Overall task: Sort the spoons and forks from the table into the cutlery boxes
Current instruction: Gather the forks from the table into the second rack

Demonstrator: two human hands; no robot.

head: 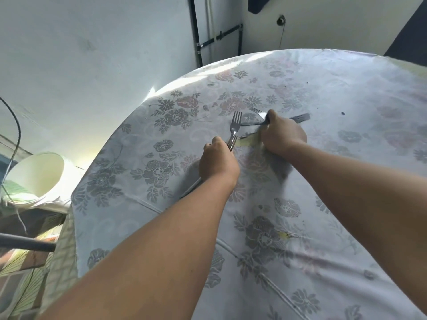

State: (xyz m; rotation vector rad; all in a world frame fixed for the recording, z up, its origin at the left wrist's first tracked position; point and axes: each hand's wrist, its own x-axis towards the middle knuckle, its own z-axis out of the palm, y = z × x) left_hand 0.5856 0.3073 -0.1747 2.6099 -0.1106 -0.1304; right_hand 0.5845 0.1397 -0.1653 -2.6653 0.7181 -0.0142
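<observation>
My left hand (218, 161) grips a bundle of steel forks (235, 125), tines pointing up and away, handles sticking out below my wrist. My right hand (283, 133) is curled over more cutlery (300, 117) lying on the round table (346, 204); a fork's tines show at its thumb and a dark handle pokes out to the right. The fingers hide what exactly it holds. No cutlery box is in view.
The table wears a white flowered cloth with a tear near my right hand. A pale bucket (39, 174) lies tipped on a surface off the table's left edge, with cables beside it. Pipes run up the wall behind.
</observation>
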